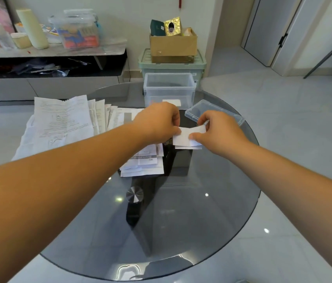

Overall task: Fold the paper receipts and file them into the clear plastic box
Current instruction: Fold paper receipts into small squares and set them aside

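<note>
Nearest us, the smoked glass table (161, 231) shines like a mirror. That looks like slippery footing for paper, so a fold is better held firmly than left loose on the glass.

Just beyond, at mid-table, both hands meet on one small white receipt (183, 137). The left hand (159, 121) pinches its left edge, thumb on top and fingers curled. The right hand (220, 131) pinches the right edge, thumb low on the front and fingertips up at the far corner. A lower layer peeks out under the front flap, so it looks part-folded. Whether it touches the glass, I can't tell.

My read is that this is the folding step. To do it well, square the edges first, then pin with one hand while the other runs the crease. A crooked fold would probably sit bulky in the box.

Left of the hands, a small stack of printed receipts (142, 164) waits, with larger creased sheets (63, 119) spread farther left. Just past the right hand lies the clear lid (199, 111), off. Farthest, at the table's far edge, the clear plastic box (169, 86) stands open, with a white slip (172, 102) already on its bottom.
</note>
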Demonstrator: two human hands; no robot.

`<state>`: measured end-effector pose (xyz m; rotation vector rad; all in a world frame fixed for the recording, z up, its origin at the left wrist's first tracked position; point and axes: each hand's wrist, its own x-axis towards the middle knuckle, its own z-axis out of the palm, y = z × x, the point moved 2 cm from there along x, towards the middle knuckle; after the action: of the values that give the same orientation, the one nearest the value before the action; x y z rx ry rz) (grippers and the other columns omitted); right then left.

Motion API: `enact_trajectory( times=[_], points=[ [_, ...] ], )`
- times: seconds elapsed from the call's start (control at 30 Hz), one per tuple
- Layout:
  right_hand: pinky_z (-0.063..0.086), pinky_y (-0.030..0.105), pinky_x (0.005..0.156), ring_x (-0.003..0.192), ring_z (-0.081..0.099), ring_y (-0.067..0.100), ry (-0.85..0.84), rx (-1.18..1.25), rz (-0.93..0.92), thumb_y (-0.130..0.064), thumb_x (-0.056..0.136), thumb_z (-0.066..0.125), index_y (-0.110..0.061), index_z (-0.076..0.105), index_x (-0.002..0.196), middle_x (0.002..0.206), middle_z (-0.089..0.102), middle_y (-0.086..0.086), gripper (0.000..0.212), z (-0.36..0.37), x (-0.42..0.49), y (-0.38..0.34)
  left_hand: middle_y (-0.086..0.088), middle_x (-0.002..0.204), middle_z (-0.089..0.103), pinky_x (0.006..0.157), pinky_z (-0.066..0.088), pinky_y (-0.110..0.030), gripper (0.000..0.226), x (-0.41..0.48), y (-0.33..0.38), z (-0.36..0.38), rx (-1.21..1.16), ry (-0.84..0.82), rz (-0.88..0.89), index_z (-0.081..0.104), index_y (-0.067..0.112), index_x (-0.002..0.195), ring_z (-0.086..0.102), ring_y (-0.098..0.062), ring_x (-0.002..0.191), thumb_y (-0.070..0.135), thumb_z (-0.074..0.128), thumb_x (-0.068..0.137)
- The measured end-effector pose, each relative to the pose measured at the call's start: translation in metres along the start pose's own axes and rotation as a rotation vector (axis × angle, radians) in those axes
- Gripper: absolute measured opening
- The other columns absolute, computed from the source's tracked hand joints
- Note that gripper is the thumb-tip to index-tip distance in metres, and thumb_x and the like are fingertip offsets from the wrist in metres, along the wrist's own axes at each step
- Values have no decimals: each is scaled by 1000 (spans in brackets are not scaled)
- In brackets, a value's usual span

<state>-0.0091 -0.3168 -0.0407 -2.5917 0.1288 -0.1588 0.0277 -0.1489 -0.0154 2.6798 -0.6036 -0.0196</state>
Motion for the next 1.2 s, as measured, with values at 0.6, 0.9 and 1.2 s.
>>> enact_trajectory(
  times=[0.6,0.9,1.2],
  points=[
    [46,29,74,84,57,9,79,135,-228,-39,84,75,-25,68,86,90,62,-10,16,-12,-27,-27,7,101,66,83,57,-33,26,-78,-53,-31,121,209,-88,63,27,100,60,-11,87,52,59,93],
    [39,37,109,130,41,12,-195,-83,-476,-51,86,70,-29,63,129,135,58,-11,49,27,-51,-76,10,135,60,99,46,-27,53,-127,-85,-34,96,-5,-7,57,29,134,56,-12,118,52,68,87],
    [45,37,100,114,55,15,-165,-177,-523,-46,87,71,-28,68,122,124,66,-8,39,44,-52,-76,9,123,56,98,44,-29,38,-124,-90,-19,133,95,109,66,35,124,50,-10,113,52,65,90]
  ],
)
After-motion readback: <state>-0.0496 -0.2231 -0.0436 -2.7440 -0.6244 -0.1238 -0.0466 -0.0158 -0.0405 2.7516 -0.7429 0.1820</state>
